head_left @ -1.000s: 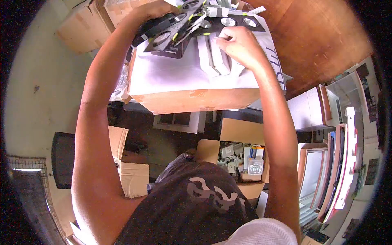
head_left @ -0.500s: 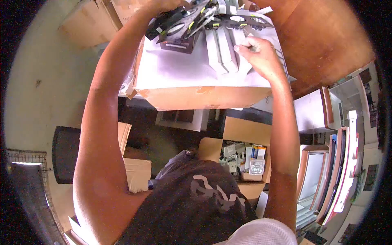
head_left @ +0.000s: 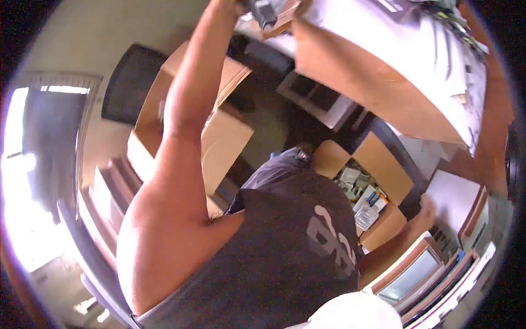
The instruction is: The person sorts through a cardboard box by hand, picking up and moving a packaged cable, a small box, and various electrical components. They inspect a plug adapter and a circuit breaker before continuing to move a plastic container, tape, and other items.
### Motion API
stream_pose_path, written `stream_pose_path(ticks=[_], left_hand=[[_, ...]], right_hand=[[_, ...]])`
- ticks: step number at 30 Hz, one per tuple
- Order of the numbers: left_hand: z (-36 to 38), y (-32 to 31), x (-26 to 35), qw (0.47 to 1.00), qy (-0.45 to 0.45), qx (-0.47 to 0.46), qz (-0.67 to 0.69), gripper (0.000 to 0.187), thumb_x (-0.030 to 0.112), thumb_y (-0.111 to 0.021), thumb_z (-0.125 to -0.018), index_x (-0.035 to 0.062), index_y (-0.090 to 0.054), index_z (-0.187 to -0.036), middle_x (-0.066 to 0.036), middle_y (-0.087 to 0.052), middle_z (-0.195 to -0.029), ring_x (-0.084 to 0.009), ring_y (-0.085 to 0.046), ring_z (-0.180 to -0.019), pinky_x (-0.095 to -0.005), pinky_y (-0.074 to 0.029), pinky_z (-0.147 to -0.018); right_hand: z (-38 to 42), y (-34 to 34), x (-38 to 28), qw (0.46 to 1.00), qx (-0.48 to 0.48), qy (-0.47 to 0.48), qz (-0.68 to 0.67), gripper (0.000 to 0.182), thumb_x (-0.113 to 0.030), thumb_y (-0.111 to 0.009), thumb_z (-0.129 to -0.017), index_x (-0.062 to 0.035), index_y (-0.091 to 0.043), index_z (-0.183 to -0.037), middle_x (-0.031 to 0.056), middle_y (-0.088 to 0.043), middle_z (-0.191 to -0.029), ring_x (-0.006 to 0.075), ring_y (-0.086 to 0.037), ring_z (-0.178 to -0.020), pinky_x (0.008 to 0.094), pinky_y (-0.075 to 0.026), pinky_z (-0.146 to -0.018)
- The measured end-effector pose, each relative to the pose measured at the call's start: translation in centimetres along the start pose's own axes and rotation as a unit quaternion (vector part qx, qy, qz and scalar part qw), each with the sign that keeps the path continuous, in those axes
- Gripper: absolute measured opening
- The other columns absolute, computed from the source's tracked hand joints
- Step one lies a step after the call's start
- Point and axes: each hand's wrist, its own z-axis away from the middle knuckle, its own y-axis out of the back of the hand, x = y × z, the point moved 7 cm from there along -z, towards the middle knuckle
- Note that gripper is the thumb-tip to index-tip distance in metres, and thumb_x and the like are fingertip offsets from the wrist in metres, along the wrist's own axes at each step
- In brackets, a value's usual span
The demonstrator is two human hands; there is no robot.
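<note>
At the top edge of the view my left hand [head_left: 236, 7] is partly cut off, its arm stretched up. A dark grey, block-shaped object [head_left: 264, 13] juts out from it, close to the left corner of a large cardboard box [head_left: 372, 82] with a white top. My right hand [head_left: 427, 213] is low on the right, beside a white panel-like box [head_left: 452, 197], its fingers smeared by motion. On the large box's top lie slim white boxes [head_left: 446, 60], a dark box [head_left: 392, 5] and black pieces with yellow-green marks [head_left: 452, 22].
An open carton [head_left: 392, 170] of small packaged items stands on the floor by my body. Another open carton [head_left: 227, 142] is at the left, near a black chair back [head_left: 134, 85]. Framed panels [head_left: 416, 274] lean at the lower right. A bright window [head_left: 19, 164] shows far left.
The view has turned, shifting the large box to the upper right. My right hand has left the slim white boxes and dropped lower. My left hand has moved off the pile with the dark grey object.
</note>
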Motion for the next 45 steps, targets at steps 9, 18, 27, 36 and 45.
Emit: stream_pose_path(ticks=[9, 18, 27, 36, 45], left_hand=[[39.3, 30.8, -22.7, 0.886, 0.197, 0.399, 0.128, 0.058, 0.069, -0.044, -0.086, 0.0159, -0.059, -0.105, -0.006, -0.067, -0.097, -0.0248, -0.066, -0.084, -0.0455, -0.056, -0.074], [42.9, 40.0, -10.2, 0.864, 0.150, 0.476, -0.066, 0.027, 0.026, -0.068, -0.074, 0.0090, -0.062, -0.094, -0.010, -0.059, -0.088, -0.0256, -0.056, -0.086, -0.0438, -0.042, -0.072], [34.4, 53.9, -7.4, 0.783, 0.084, 0.486, -0.379, 0.039, 0.013, -0.062, -0.065, 0.0033, -0.064, -0.103, -0.015, -0.068, -0.090, -0.0234, -0.065, -0.084, -0.0323, -0.051, -0.075], [35.8, 66.3, -19.3, 0.676, 0.319, 0.141, -0.649, 0.040, 0.017, -0.058, -0.063, 0.0074, -0.067, -0.100, -0.017, -0.067, -0.100, -0.0290, -0.064, -0.100, -0.0365, -0.050, -0.080], [39.4, 65.2, -16.3, 0.647, 0.330, 0.386, -0.569, 0.048, 0.028, -0.056, -0.073, 0.0069, -0.062, -0.115, -0.020, -0.063, -0.115, -0.0341, -0.057, -0.112, -0.0419, -0.044, -0.093]], right_hand=[[30.9, -19.8, 9.6, 0.890, -0.423, -0.168, 0.034, 0.029, -0.025, -0.055, -0.090, -0.0005, -0.063, -0.103, 0.0115, -0.063, -0.097, 0.0232, -0.058, -0.088, 0.0344, -0.046, -0.082], [25.6, -26.3, -5.0, 0.892, -0.445, -0.051, -0.062, 0.035, -0.030, -0.057, -0.088, -0.0012, -0.061, -0.106, 0.0117, -0.063, -0.100, 0.0242, -0.059, -0.087, 0.0353, -0.047, -0.079], [24.1, -28.4, -12.9, 0.879, -0.473, -0.046, -0.032, 0.040, -0.036, -0.058, -0.086, -0.0020, -0.059, -0.108, 0.0120, -0.062, -0.103, 0.0252, -0.059, -0.087, 0.0362, -0.048, -0.077], [24.0, -28.3, -14.6, 0.867, -0.491, -0.082, 0.020, 0.047, -0.041, -0.060, -0.084, -0.0028, -0.058, -0.111, 0.0122, -0.062, -0.105, 0.0263, -0.059, -0.086, 0.0371, -0.049, -0.075], [24.1, -26.1, -9.9, 0.875, -0.460, -0.100, 0.111, 0.053, -0.046, -0.062, -0.081, -0.0035, -0.056, -0.113, 0.0125, -0.062, -0.108, 0.0273, -0.060, -0.085, 0.0380, -0.050, -0.072]])
